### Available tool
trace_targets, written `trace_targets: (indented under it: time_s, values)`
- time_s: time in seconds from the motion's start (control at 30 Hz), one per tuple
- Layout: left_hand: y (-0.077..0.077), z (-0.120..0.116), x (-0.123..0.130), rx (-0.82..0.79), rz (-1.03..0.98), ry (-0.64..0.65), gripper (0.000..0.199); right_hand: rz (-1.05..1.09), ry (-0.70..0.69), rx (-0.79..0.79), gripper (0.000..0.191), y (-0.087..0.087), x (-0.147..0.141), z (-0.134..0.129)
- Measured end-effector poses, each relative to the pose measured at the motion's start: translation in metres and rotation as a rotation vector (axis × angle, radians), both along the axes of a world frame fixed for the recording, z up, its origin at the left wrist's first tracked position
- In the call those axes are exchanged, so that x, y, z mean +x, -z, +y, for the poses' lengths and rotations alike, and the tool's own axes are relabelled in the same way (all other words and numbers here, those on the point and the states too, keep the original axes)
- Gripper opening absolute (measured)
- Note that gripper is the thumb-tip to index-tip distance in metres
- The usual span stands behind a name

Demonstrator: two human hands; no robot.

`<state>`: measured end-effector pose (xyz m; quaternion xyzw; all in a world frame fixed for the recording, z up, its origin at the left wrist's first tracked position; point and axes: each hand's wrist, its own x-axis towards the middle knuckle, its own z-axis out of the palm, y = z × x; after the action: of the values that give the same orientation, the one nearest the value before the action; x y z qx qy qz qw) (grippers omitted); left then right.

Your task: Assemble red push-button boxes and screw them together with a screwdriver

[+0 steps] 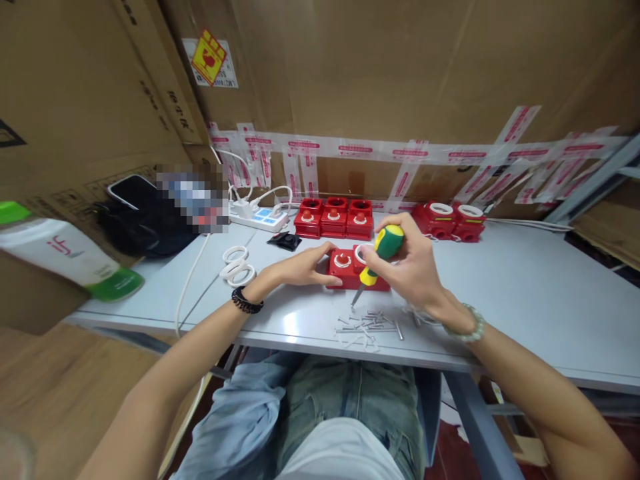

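My left hand (311,265) is closed around the left end of a red box (334,280) with a round red knob on its top. In my right hand (414,267) is a screwdriver (389,241) with a green and yellow handle, pointing down and to the left. Its tip is just in front of the box, close to the tabletop, with a small screw apparently at the end. A white ring (361,252) shows on the box's right part, partly behind my right hand. Loose screws (369,323) lie in a pile near the table's front edge.
Several red boxes (334,217) stand at the back, and more with white rings (443,230) stand at back right. White rings (239,272) lie at left, near a power strip (260,217) and small black packets (284,241). A bottle (70,257) is far left.
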<state>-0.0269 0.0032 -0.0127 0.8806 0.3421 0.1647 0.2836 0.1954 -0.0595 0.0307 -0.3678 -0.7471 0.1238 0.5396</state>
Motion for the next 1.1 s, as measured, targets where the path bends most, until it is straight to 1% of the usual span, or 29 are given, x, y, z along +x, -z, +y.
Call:
trace_targets:
  time_s: [0.13, 0.23, 0.33, 0.4, 0.5, 0.6, 0.7, 0.83, 0.97, 1.1]
  values:
    - [0.004, -0.001, 0.005, 0.015, -0.012, 0.005, 0.058, 0.059, 0.078, 0.178, 0.028, -0.018, 0.009, -0.002]
    - [0.006, -0.006, 0.014, 0.054, 0.0, -0.006, 0.06, 0.101, 0.14, 0.296, 0.028, -0.031, 0.017, -0.001]
    - [0.006, -0.012, 0.025, 0.118, 0.027, -0.035, 0.06, 0.123, 0.231, 0.398, 0.025, -0.042, 0.02, 0.006]
    - [0.006, -0.015, 0.033, 0.141, 0.021, -0.05, 0.058, 0.125, 0.29, 0.436, 0.023, -0.044, 0.02, 0.014]
    - [0.008, -0.018, 0.042, 0.12, -0.027, -0.065, 0.055, 0.126, 0.324, 0.445, 0.023, -0.041, 0.018, 0.03]
    - [0.011, -0.018, 0.044, 0.071, -0.052, -0.088, 0.057, 0.136, 0.282, 0.415, 0.025, -0.031, 0.014, 0.046]
    - [0.012, -0.016, 0.043, 0.048, -0.016, -0.1, 0.059, 0.14, 0.246, 0.369, 0.025, -0.022, 0.012, 0.055]
    - [0.011, -0.015, 0.041, 0.03, 0.014, -0.086, 0.062, 0.133, 0.231, 0.335, 0.025, -0.018, 0.011, 0.057]
    - [0.011, -0.016, 0.042, 0.0, 0.004, -0.074, 0.065, 0.146, 0.249, 0.357, 0.026, -0.019, 0.013, 0.055]
    - [0.013, -0.016, 0.04, 0.027, 0.025, -0.074, 0.073, 0.157, 0.271, 0.39, 0.027, -0.021, 0.016, 0.055]
